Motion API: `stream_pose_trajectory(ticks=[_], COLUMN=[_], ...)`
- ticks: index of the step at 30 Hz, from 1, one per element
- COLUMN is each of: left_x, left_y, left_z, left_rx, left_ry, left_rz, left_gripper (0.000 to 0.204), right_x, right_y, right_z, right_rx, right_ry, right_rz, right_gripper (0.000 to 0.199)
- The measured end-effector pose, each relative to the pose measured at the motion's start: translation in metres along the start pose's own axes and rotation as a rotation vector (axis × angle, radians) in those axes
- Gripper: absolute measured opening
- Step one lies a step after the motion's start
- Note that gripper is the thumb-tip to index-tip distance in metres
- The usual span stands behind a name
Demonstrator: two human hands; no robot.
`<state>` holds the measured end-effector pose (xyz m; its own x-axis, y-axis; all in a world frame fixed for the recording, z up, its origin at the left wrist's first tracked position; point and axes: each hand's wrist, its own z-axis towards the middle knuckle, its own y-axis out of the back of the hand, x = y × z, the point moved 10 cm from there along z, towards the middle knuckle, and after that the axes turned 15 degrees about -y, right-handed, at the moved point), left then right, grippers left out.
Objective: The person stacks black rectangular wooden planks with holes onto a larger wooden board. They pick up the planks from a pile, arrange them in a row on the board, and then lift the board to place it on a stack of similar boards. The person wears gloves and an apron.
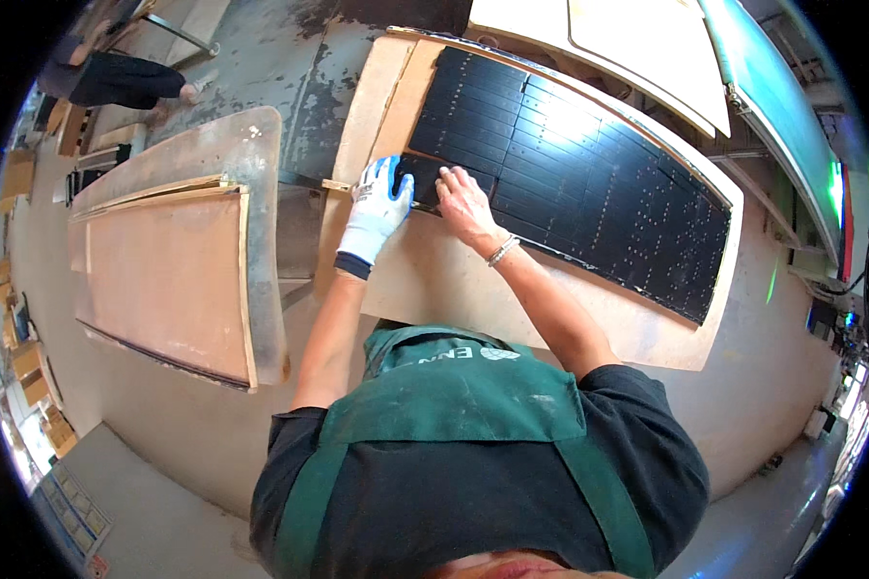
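Note:
Many flat black pieces with small holes lie in close rows as a black panel (589, 174) on a pale wooden board (454, 280). At the panel's near left corner is a black rectangular piece (423, 177). My left hand (378, 207), in a white glove with blue fingertips, holds that piece by its left end. My right hand (467, 208), bare with a bracelet at the wrist, has its bent fingers gripping the same piece further right. The undersides of both hands' fingers are hidden.
A wooden strip (404, 96) runs along the panel's left side. Left of me stands another table (266, 154) bearing a wood-edged tan panel (164, 275). Pale boards (647, 48) lie beyond the far edge. At the far left, a person (126, 79) stands on the grey floor.

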<state>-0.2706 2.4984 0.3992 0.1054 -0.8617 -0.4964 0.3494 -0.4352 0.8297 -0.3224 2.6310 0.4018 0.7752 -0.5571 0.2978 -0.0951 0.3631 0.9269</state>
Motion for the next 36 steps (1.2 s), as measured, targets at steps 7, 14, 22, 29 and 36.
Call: stream_pose_trajectory(ticks=[7,14,22,29,36], left_x=[0.013,0.028,0.044,0.058,0.07], left_y=[-0.012,-0.008,-0.003,0.0,0.005], left_z=[0.02,0.027,0.023,0.012,0.006], left_rx=[0.07,0.039,-0.007,-0.111,-0.218], left_ry=[-0.066,-0.07,0.058,0.187,0.319], left_rz=[0.018,-0.114,-0.204,-0.586,-0.814], left_gripper=[0.05,0.042,0.04,0.041,0.043], right_x=[0.001,0.007,0.023,0.018,-0.046], right_y=[0.009,-0.014,-0.021,-0.027,0.017], right_z=[0.022,0.054,0.067,0.074,0.114], right_rx=[0.097,0.302,0.297,0.406,0.225], right_ry=[0.015,-0.094,-0.087,-0.129,-0.261], right_rz=[0.039,-0.21,-0.179,-0.083,-0.144], right_gripper=[0.043,0.057,0.065,0.072,0.071])
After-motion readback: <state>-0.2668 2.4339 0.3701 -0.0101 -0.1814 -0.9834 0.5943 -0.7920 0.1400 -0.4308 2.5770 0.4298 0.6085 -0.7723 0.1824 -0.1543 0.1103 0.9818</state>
